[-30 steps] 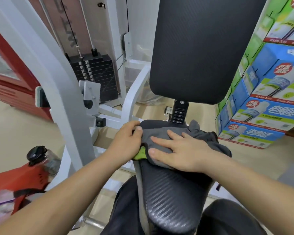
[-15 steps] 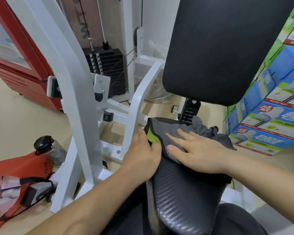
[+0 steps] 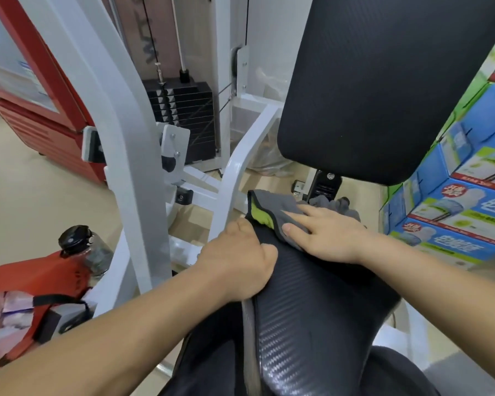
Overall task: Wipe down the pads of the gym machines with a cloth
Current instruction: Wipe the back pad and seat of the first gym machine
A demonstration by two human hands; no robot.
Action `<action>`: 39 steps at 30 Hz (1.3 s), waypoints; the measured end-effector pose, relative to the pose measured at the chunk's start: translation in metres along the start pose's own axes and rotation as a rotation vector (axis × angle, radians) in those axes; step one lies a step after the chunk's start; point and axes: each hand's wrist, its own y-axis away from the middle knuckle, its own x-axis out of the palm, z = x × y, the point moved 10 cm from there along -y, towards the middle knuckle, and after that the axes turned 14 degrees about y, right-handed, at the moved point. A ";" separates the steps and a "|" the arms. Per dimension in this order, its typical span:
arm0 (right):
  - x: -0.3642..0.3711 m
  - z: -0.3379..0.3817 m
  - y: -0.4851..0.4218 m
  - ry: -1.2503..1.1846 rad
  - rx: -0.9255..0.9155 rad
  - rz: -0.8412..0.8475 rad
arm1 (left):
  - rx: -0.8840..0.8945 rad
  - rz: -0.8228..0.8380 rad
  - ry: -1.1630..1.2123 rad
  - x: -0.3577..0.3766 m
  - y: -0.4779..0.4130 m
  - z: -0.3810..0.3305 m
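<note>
A grey cloth (image 3: 272, 205) with a lime-green underside lies over the far end of the black textured seat pad (image 3: 312, 304). My right hand (image 3: 330, 234) presses flat on the cloth, fingers spread and pointing left. My left hand (image 3: 239, 262) grips the seat pad's left edge, thumb on top, just below the cloth's green corner. A large black back pad (image 3: 383, 81) stands upright behind the seat.
The white machine frame (image 3: 120, 138) and black weight stack (image 3: 183, 110) stand to the left. Blue and green boxes (image 3: 469, 195) are stacked on the right. A red bag (image 3: 35, 281) with a black-capped bottle (image 3: 82, 247) sits low left, a red cabinet (image 3: 40, 110) beyond.
My left hand slid down the seat's left edge toward me, off the cloth. The right hand stayed flat on the cloth; the view swung slightly left.
</note>
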 end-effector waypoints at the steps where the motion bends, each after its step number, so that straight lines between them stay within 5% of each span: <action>1: 0.005 -0.002 0.014 -0.020 -0.016 0.010 | 0.011 0.004 -0.020 0.001 -0.001 -0.001; 12: -0.017 0.018 -0.056 -0.124 -0.047 0.065 | 0.017 -0.081 0.040 -0.004 -0.006 0.001; 18: 0.008 -0.055 0.031 -0.137 0.082 0.024 | 0.036 -0.073 0.028 -0.004 -0.004 -0.002; 22: 0.027 -0.078 0.098 -0.296 0.212 -0.164 | 0.035 -0.099 0.040 -0.003 -0.004 -0.004; 26: 0.026 -0.017 0.146 -0.266 0.229 -0.253 | 0.069 -0.136 0.195 0.001 -0.001 0.000; 31: 0.008 0.092 0.189 -0.121 0.001 -0.330 | 0.189 -0.126 0.248 -0.006 -0.004 0.010; 33: 0.004 0.110 0.191 -0.055 -0.049 -0.324 | 0.201 -0.098 0.243 -0.010 -0.005 0.012; 39: -0.001 0.085 0.115 -0.155 -0.137 0.058 | 0.297 -0.084 0.274 -0.023 -0.012 0.020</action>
